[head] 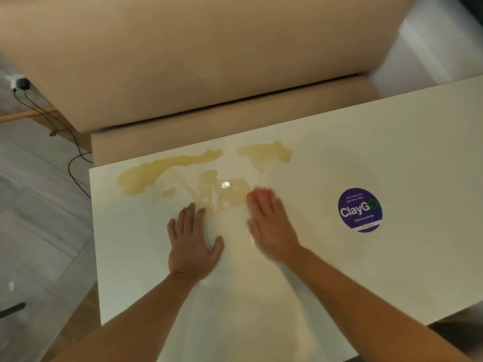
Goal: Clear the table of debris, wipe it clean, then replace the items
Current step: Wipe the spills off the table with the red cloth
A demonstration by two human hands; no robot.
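A white table (407, 142) carries a wide yellowish liquid spill (146, 173) smeared across its far left half, with a bright glint in the middle. My left hand (192, 244) lies flat on the table just short of the spill, fingers spread. Beside it, my right hand (269, 223) also lies flat, fingers straight, its tips at the spill's near edge. This hand is blurred by motion. A reddish patch shows at its fingertips; I cannot tell what it is. No cloth is plainly visible.
A round purple "ClayGo" sticker (360, 209) is stuck to the table at the right. A tan upholstered bench (209, 61) runs along the far edge. Black cables (52, 121) trail from a plug (18, 83) across the grey floor at the left.
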